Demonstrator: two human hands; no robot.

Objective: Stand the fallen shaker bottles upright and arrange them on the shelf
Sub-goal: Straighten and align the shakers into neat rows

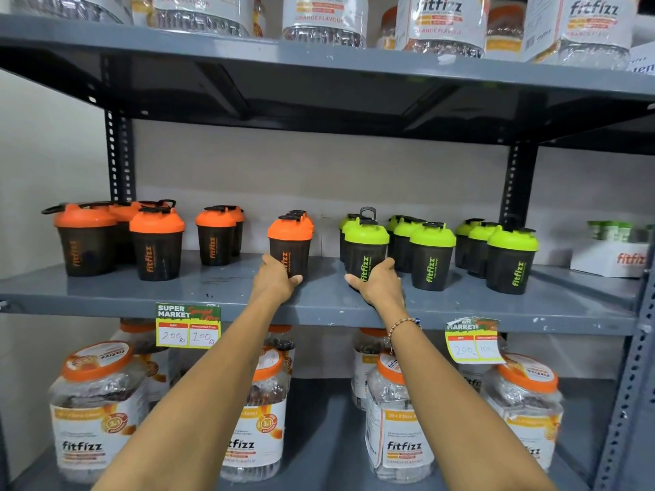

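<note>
On the grey middle shelf (219,288) dark shaker bottles stand upright in rows running front to back. Orange-lidded ones fill the left half, green-lidded ones the right half. My left hand (274,279) wraps the base of an orange-lidded shaker (290,242) at the front of the middle row. My right hand (377,283) grips the base of a green-lidded shaker (365,248) just to its right. Both held bottles are upright and rest on the shelf. No bottle in view lies on its side.
A white fitfizz carton (611,260) with small green-capped bottles sits at the shelf's far right. Price tags (188,326) hang from the shelf's front edge. Large clear fitfizz jars (95,409) fill the shelves below and above. Perforated steel posts (119,157) frame the bay.
</note>
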